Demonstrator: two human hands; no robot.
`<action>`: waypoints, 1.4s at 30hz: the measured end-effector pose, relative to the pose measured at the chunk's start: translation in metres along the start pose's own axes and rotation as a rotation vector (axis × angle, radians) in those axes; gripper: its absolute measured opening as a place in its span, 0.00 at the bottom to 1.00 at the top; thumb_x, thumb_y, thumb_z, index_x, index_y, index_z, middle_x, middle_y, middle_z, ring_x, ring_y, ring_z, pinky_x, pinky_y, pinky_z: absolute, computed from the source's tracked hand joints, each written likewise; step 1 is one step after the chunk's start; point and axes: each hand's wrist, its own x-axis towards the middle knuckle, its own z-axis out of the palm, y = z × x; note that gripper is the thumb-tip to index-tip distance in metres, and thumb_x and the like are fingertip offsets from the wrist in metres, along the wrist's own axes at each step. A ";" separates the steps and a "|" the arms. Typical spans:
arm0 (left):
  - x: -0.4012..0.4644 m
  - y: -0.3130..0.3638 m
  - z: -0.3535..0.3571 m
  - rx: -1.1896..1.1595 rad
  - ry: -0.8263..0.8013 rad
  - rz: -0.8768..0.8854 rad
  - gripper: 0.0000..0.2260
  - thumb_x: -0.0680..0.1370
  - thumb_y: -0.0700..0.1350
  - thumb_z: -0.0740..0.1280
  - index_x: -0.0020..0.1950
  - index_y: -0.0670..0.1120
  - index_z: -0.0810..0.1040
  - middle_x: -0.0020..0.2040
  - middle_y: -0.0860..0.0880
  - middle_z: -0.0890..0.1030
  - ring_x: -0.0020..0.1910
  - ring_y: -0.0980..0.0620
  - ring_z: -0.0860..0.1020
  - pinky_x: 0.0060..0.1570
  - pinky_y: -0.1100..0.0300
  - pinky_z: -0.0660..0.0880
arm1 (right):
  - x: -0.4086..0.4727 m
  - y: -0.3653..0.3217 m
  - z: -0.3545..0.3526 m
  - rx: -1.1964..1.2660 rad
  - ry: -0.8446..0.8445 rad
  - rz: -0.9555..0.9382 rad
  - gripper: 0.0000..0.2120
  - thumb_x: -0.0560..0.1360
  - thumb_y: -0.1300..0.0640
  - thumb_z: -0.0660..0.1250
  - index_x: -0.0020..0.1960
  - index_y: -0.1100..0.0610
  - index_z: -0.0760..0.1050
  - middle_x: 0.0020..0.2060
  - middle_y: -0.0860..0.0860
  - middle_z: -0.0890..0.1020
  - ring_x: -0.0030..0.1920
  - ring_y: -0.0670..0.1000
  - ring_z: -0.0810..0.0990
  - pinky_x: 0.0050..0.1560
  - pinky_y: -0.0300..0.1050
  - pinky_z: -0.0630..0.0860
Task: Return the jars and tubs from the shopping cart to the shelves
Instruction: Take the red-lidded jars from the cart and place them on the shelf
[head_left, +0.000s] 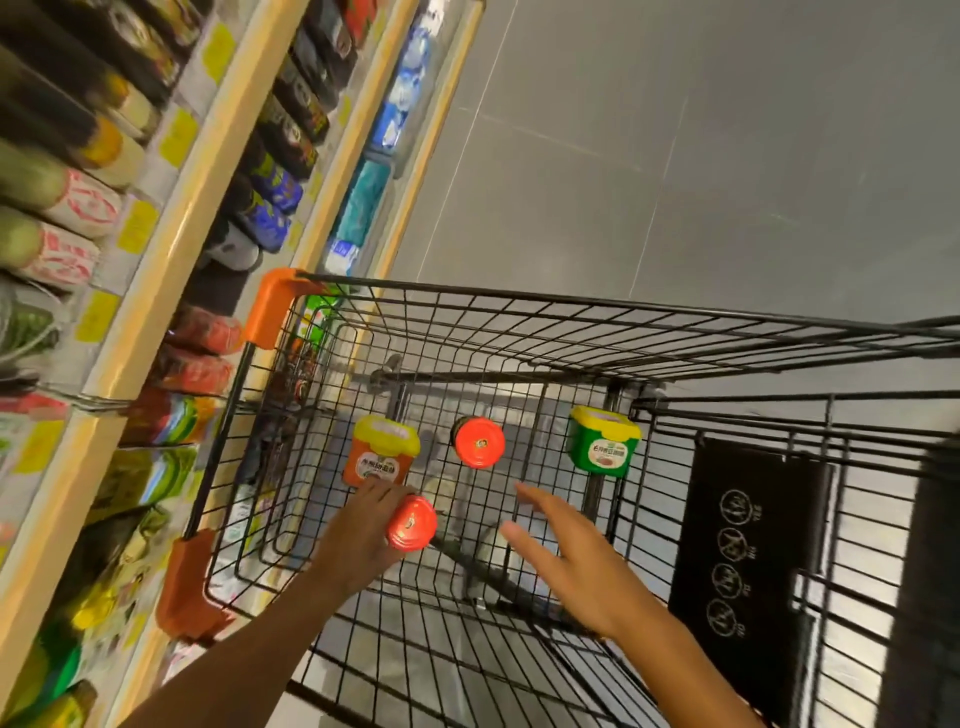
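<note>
Inside the black wire shopping cart (545, 306), my left hand (363, 535) is shut around a jar with a red lid (412, 522). Just beyond it stands an orange tub with a yellow lid (382, 452). A second red-lidded jar (478, 441) sits upright in the middle of the cart floor. A green tub with a yellow lid (602, 441) stands at the right. My right hand (566, 556) hovers open over the cart floor, fingers spread, holding nothing.
Wooden-edged shelves (171, 249) run along the left, packed with bottles, jars and packets, close beside the cart's orange corner guards (270, 306). The cart's black child-seat flap (748, 561) is at the right. Grey tiled floor (675, 156) lies ahead.
</note>
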 end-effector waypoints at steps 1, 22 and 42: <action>0.000 0.003 -0.003 -0.060 0.016 -0.021 0.35 0.61 0.51 0.83 0.66 0.52 0.75 0.59 0.53 0.78 0.59 0.53 0.75 0.53 0.57 0.78 | 0.000 -0.001 -0.001 0.010 0.003 -0.004 0.33 0.75 0.26 0.55 0.76 0.36 0.59 0.74 0.38 0.66 0.75 0.40 0.62 0.75 0.49 0.64; -0.006 0.056 -0.120 -0.715 0.395 -0.366 0.32 0.61 0.45 0.84 0.59 0.61 0.73 0.54 0.63 0.77 0.53 0.68 0.78 0.50 0.68 0.75 | 0.116 -0.004 0.030 -0.049 0.131 -0.108 0.44 0.70 0.56 0.79 0.78 0.51 0.58 0.71 0.48 0.67 0.71 0.48 0.68 0.72 0.48 0.69; -0.020 0.088 -0.156 -0.645 0.413 -0.359 0.32 0.60 0.45 0.84 0.58 0.59 0.74 0.54 0.59 0.80 0.54 0.64 0.79 0.53 0.65 0.77 | 0.082 -0.019 -0.005 0.258 0.420 -0.113 0.32 0.62 0.47 0.84 0.61 0.45 0.72 0.51 0.40 0.80 0.51 0.37 0.80 0.49 0.31 0.76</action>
